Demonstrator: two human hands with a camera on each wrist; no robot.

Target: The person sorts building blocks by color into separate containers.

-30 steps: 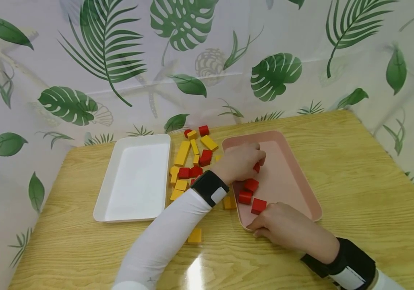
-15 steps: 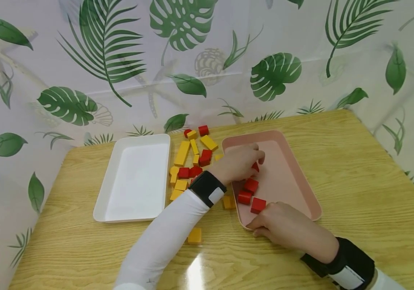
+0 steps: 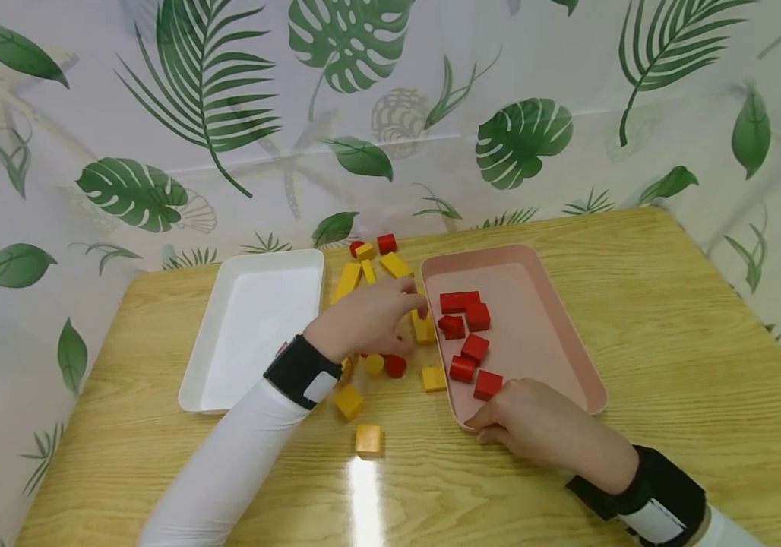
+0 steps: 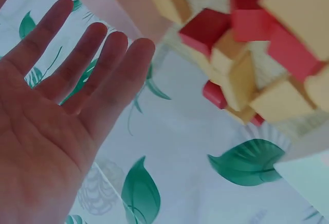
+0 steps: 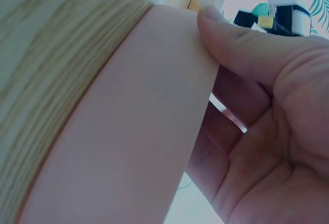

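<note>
My left hand (image 3: pixel 368 317) hovers over the pile of wooden blocks, its fingers extended and holding nothing in the left wrist view. Under and around it lie yellow blocks (image 3: pixel 423 328) and red blocks (image 3: pixel 395 366), some hidden by the hand. At the near left corner of the pink tray (image 3: pixel 534 342), my right hand (image 3: pixel 542 425) pinches the rim, thumb outside and fingers inside. Along the tray's left side are several red blocks (image 3: pixel 476 349), including a long one (image 3: pixel 460 301) and a cylinder (image 3: pixel 462 368).
A white tray (image 3: pixel 254 334) with nothing in it stands left of the pile. One yellow cube (image 3: pixel 368 441) sits apart near the front of the wooden table (image 3: pixel 472 501). Behind the table hangs a leaf-patterned cloth (image 3: pixel 425 175).
My left hand has left the pink tray and moved left over the pile. The red blocks it covered now show inside the tray. My right hand keeps its grip on the rim.
</note>
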